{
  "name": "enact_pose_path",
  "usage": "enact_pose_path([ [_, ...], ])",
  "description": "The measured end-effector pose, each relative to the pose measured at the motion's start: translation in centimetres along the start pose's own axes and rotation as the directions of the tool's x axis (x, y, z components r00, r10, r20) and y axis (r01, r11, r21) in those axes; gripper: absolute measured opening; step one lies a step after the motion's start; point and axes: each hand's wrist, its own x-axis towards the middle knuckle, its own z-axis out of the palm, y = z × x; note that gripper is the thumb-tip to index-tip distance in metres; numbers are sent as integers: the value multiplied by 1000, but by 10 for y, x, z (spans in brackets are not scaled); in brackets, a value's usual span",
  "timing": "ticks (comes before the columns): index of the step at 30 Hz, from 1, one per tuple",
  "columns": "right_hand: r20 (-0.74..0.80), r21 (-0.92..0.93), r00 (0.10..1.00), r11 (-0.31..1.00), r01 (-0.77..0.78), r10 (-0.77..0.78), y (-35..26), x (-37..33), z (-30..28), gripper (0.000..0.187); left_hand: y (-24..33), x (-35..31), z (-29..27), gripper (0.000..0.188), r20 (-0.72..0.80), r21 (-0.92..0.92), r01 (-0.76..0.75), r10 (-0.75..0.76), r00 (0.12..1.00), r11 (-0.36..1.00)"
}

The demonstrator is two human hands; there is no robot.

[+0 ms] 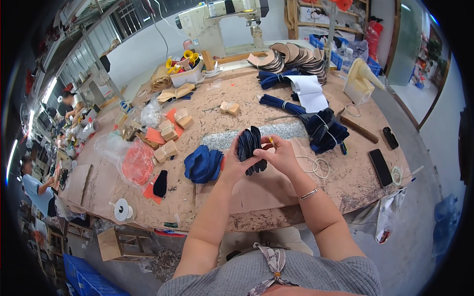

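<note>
Above the near middle of the work table, my two hands hold a stack of dark, cut fabric pieces (250, 148), its edges fanned a little. My left hand (233, 162) wraps round the stack's left side. From the right, my right hand (280, 154) pinches it, its thumb across the front; something small and yellow shows at a fingertip. A blue bundle of fabric pieces (202, 164) lies left of my left hand. Behind the stack is a grey speckled slab (289, 130). Loops of pale cord (320, 166) rest right of my right wrist.
Dark tied fabric bundles (326, 129), a wooden-handled hammer (363, 130) and a phone (379, 167) lie to the right. Leftward are small tan bundles (165, 151), a plastic bag (136, 160) and a white spool (122, 209). A sewing machine (217, 24) stands behind; co-workers (37, 185) are far left.
</note>
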Motion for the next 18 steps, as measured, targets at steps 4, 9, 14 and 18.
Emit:
enact_pose_path([
  [4, -20, -71, 1000, 997, 10, -11, -2, -1, 0, 36, -1, 0, 2, 76, 25, -78, 20, -18, 1000, 997],
  [9, -33, -115, 999, 993, 32, -36, -8, -2, -3, 27, -7, -1, -8, 72, 23, -307, 109, -108, 994, 945],
  [14, -82, -104, 996, 994, -42, 34, 0, 1, -3, 24, 0, 0, -4, 63, 58, -385, 175, -165, 985, 906],
  [18, -145, -171, 984, 982, 76, -101, 6, 1, 2, 31, 1, 1, -4, 61, 41, -341, 177, -173, 984, 923],
])
